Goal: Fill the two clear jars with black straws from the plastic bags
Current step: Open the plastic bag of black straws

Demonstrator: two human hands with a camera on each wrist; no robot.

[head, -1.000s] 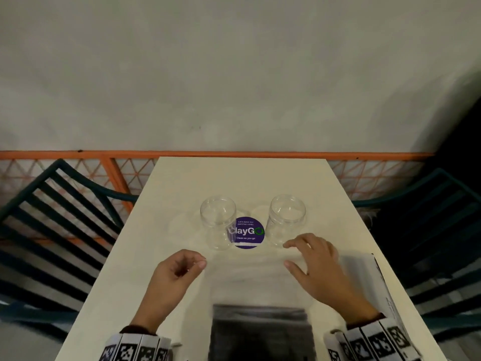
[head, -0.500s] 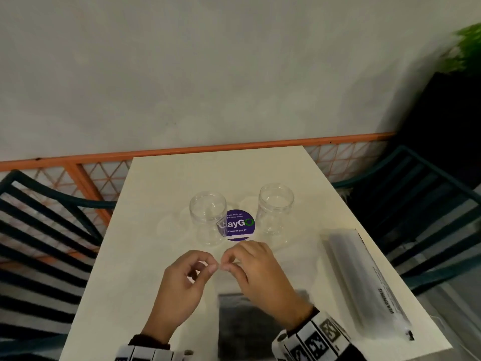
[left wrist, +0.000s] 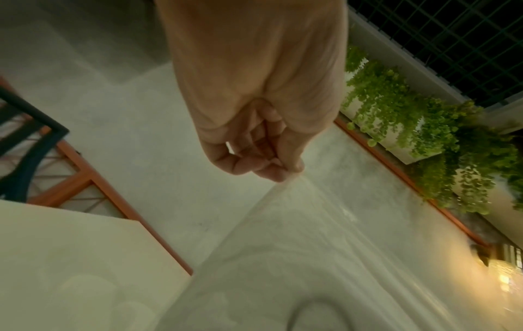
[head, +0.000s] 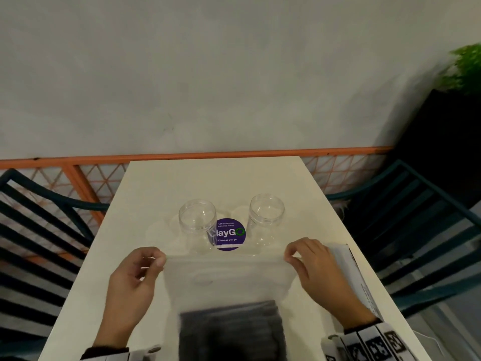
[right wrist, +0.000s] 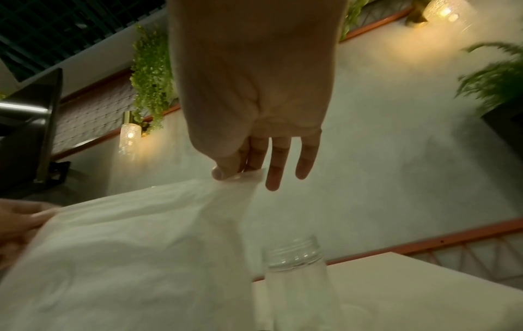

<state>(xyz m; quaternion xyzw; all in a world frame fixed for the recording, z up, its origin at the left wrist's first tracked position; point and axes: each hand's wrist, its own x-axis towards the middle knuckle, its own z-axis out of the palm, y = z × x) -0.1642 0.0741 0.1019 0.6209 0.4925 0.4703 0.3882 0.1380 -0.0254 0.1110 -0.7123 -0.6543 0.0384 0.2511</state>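
Note:
Two clear jars stand upright on the white table (head: 166, 183), the left jar (head: 197, 222) and the right jar (head: 266, 217), both empty. In front of them a clear plastic bag (head: 226, 280) is stretched flat between my hands, with black straws (head: 231, 332) bunched at its near end. My left hand (head: 158, 260) pinches the bag's top left corner between thumb and fingers. My right hand (head: 290, 255) pinches the top right corner, with two fingers loose. The left wrist view shows the left hand (left wrist: 285, 172) on the bag (left wrist: 311, 246). In the right wrist view the right hand (right wrist: 234, 173) holds the bag (right wrist: 141, 235) above a jar (right wrist: 294, 259).
A second plastic bag (head: 356, 277) of straws lies along the table's right edge, partly under my right wrist. A purple round sticker (head: 229, 234) sits between the jars. Dark slatted chairs (head: 39, 230) flank the table; an orange rail (head: 208, 155) runs behind it.
My hands met at the middle of the bag's top edge half a second ago; now they have moved apart to its two corners, pulling the top edge wide.

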